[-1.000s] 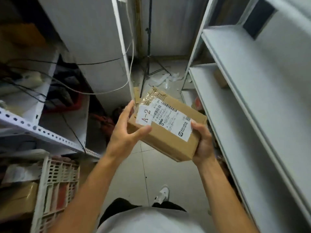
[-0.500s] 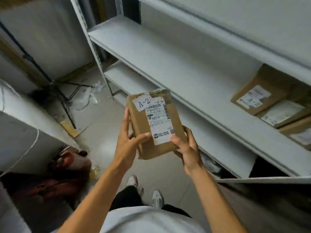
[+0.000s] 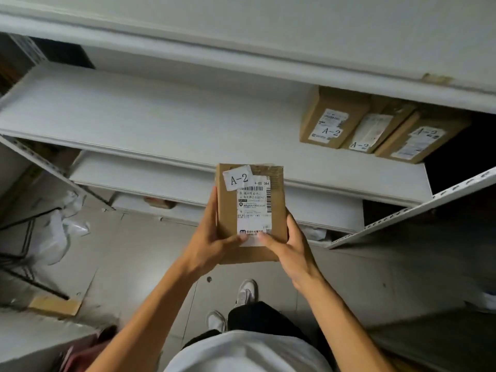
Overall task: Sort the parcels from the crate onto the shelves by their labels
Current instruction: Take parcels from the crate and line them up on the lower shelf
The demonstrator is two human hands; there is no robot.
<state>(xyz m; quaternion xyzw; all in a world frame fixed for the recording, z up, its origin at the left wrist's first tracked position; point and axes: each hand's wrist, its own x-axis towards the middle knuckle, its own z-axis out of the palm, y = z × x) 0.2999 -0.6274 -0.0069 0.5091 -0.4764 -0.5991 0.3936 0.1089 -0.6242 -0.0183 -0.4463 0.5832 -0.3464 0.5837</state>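
Observation:
A brown cardboard parcel [image 3: 277, 202] with a white "A-2" sticker and a shipping label sits between both hands, in front of the white shelf unit. My left hand [image 3: 208, 242] grips its left side with the thumb on the label's lower edge. My right hand [image 3: 291, 244] grips the lower right corner, thumb on the label too. Three more brown parcels marked "A-2" [image 3: 328, 116] [image 3: 375, 130] [image 3: 421, 136] lie side by side at the right end of the middle shelf [image 3: 161, 122].
A lower shelf [image 3: 139, 174] runs below the middle one, and an upper shelf [image 3: 241, 49] hangs above it. A perforated metal rail [image 3: 418, 208] juts out at the right. White plastic bags [image 3: 56, 234] and a cardboard scrap [image 3: 53, 306] lie on the floor at the left.
The view has swung right to face the shelves. The parcel has turned upright in both hands and moved closer to the middle shelf with the other A-2 parcels.

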